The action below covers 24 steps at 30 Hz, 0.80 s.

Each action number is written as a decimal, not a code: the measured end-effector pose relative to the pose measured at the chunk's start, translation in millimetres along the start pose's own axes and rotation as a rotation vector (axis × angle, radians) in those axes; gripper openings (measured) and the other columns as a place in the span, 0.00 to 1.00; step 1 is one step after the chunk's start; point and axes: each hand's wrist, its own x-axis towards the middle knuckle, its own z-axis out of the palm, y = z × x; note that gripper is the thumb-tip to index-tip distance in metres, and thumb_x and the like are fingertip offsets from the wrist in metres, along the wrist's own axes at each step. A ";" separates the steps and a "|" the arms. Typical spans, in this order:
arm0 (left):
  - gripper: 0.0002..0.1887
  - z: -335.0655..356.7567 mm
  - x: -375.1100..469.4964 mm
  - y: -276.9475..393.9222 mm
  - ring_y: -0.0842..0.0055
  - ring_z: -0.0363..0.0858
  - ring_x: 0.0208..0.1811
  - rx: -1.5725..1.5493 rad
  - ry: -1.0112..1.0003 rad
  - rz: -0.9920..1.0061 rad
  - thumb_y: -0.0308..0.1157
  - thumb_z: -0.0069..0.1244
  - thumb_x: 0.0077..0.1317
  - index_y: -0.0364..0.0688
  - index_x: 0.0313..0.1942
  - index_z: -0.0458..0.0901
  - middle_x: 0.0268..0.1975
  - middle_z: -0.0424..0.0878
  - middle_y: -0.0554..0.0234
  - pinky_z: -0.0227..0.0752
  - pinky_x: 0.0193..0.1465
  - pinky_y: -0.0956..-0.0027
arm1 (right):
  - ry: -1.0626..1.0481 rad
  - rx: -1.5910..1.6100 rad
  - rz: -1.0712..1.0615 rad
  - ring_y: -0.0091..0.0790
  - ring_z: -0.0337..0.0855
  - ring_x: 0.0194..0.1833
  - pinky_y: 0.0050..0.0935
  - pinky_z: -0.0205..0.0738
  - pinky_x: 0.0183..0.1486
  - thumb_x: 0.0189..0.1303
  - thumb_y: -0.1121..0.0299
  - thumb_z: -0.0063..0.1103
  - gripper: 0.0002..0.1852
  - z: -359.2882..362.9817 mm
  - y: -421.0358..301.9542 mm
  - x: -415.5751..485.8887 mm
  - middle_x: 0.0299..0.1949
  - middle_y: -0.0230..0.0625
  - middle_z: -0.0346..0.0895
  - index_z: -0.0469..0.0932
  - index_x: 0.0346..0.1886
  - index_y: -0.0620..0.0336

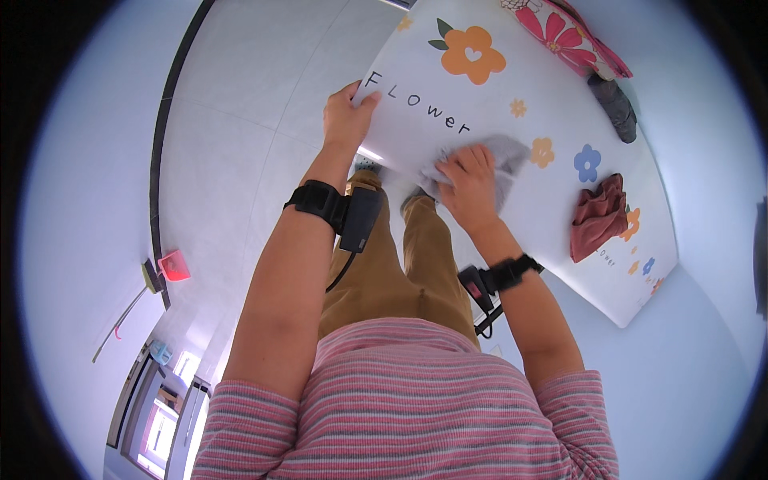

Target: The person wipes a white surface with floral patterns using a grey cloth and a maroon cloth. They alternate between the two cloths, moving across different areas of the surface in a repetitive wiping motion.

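Observation:
My left hand (349, 117) grips the edge of the white table (414, 135), its thumb on top near some printed lettering. The fingers beneath are partly hidden. My right hand (471, 186) presses a crumpled grey cloth (511, 162) onto the tabletop, fingers bent into it. The surface bears printed orange and blue flowers. Farther to the right lies a folded reddish-brown cloth (599, 217). Both forearms wear black straps with small devices.
Against the wall side of the table lie a pink floral fabric item (561, 36) and a dark folded umbrella (613, 108). On the left are a broom (149, 277) and a red dustpan (174, 266). Pale floor tiles (240, 120) extend left of the table.

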 end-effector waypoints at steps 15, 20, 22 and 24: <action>0.22 -2.3 -1.8 5.7 0.67 0.84 0.42 0.031 -0.021 -0.041 0.40 0.56 0.57 0.41 0.52 0.80 0.41 0.86 0.54 0.75 0.47 0.66 | 0.007 -0.086 0.006 0.42 0.70 0.40 0.43 0.61 0.53 0.36 0.78 0.59 0.10 -8.9 -1.8 -2.4 0.29 0.34 0.68 0.80 0.27 0.57; 0.22 -1.4 -1.6 -1.5 0.66 0.84 0.43 0.044 -0.003 0.004 0.40 0.57 0.58 0.40 0.52 0.80 0.41 0.86 0.54 0.75 0.48 0.65 | -0.033 -0.202 -0.008 0.42 0.70 0.43 0.49 0.59 0.57 0.35 0.75 0.59 0.08 -3.9 5.8 6.2 0.34 0.36 0.70 0.77 0.25 0.55; 0.22 0.2 -0.4 -2.1 0.66 0.84 0.43 0.065 0.014 0.011 0.40 0.56 0.58 0.40 0.52 0.80 0.42 0.86 0.54 0.75 0.49 0.65 | 0.004 -0.211 0.028 0.42 0.70 0.44 0.49 0.59 0.58 0.36 0.74 0.60 0.07 5.3 13.3 32.8 0.34 0.36 0.70 0.77 0.24 0.55; 0.21 0.4 0.1 -2.4 0.73 0.83 0.37 0.048 0.005 0.019 0.36 0.57 0.59 0.36 0.51 0.80 0.38 0.85 0.56 0.75 0.43 0.70 | 0.056 -0.240 0.073 0.42 0.70 0.44 0.48 0.59 0.58 0.35 0.74 0.60 0.08 12.2 12.9 45.7 0.34 0.35 0.70 0.77 0.24 0.55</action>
